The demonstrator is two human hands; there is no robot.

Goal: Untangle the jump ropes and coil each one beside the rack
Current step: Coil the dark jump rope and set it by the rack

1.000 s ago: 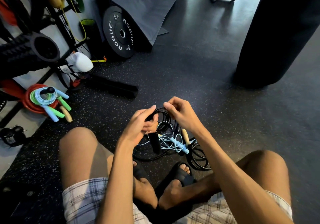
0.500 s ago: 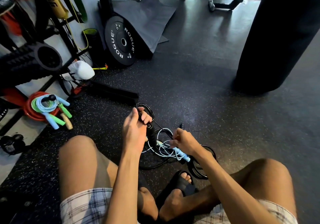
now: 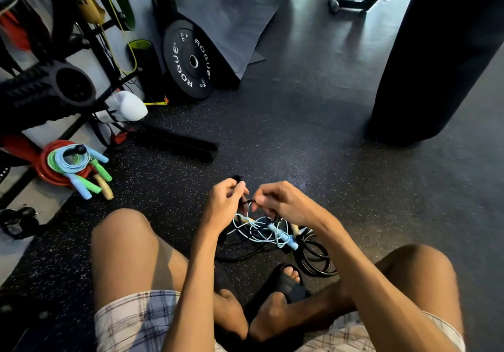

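Left hand (image 3: 224,205), right hand (image 3: 282,201) pinch black rope (image 3: 247,201); pale-blue rope (image 3: 283,238) tangled beneath.

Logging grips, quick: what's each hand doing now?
Left hand: closed, gripping the black jump-rope handle.
Right hand: closed, pinching the black cord beside that handle.

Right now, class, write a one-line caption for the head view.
Left hand and right hand hold a black rope above the tangled ropes on the gym floor; coiled ropes lie to the left.
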